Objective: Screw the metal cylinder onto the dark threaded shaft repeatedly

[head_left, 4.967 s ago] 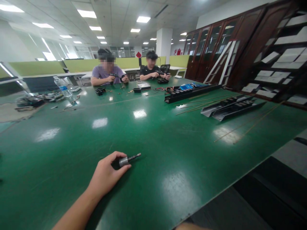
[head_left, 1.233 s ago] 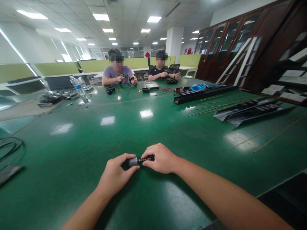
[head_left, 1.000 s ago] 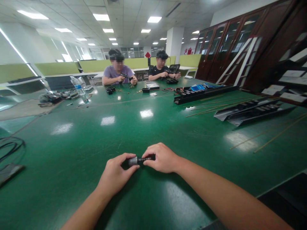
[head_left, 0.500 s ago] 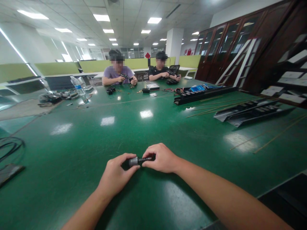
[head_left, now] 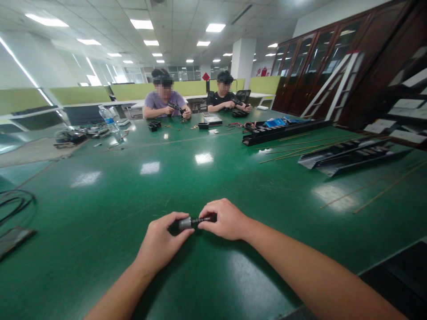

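My left hand (head_left: 162, 240) grips a grey metal cylinder (head_left: 185, 223) between thumb and fingers, just above the green table (head_left: 140, 191). A thin, dark, ribbed shaft (head_left: 196, 221) sticks out of the cylinder's right end. On that shaft's right part, my right hand (head_left: 223, 220) is closed in a pinch, thumb below and fingers above. The shaft's pale tip lies between those fingers. The cylinder lies nearly level, and its left end is partly hidden in my left palm.
Two people (head_left: 165, 100) across the table hold dark tools. Black metal channels (head_left: 350, 155) and thin rods (head_left: 293, 153) lie to the right. At the far left are a water bottle (head_left: 107, 116) and a pile of parts (head_left: 71, 135); black cable (head_left: 15, 204) is nearer.
Both hands stay almost in place, still on the cylinder and shaft. The dark part of the shaft beside the cylinder now looks thinner, with more green showing around it.
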The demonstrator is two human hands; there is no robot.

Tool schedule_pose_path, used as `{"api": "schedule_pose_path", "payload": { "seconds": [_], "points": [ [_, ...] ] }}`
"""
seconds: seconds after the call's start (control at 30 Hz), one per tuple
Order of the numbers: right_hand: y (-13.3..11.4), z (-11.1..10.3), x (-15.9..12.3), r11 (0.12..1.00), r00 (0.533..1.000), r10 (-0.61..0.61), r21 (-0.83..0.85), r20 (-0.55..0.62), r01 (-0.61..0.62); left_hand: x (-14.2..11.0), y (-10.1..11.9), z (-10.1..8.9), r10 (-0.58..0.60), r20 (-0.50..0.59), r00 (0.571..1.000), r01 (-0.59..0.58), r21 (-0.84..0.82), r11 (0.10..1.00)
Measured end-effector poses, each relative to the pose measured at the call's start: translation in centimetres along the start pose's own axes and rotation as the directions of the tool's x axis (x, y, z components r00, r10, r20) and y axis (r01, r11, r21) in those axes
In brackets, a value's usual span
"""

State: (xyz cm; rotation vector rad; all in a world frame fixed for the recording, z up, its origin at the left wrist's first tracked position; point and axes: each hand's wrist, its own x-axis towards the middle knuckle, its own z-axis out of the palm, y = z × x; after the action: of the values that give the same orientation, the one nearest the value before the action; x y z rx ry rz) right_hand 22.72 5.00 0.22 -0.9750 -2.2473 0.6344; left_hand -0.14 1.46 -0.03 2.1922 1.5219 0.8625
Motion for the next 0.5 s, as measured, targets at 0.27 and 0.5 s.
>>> {"api": "schedule_pose_path", "payload": {
  "seconds": [0.27, 0.5],
  "points": [
    [0.31, 0.08, -0.04, 0.999, 1.0, 0.029, 0.038, -0.013, -0.028, 0.07, -0.11, -0.04, -0.019, -0.004, 1.0, 0.019, -0.012, 1.0],
    [0.37, 0.16, -0.05, 0.998, 0.999, 0.046, 0.039, -0.008, -0.045, 0.1, 0.08, -0.22, -0.03, -0.005, 1.0, 0.03, -0.01, 1.0]
  ]
}}
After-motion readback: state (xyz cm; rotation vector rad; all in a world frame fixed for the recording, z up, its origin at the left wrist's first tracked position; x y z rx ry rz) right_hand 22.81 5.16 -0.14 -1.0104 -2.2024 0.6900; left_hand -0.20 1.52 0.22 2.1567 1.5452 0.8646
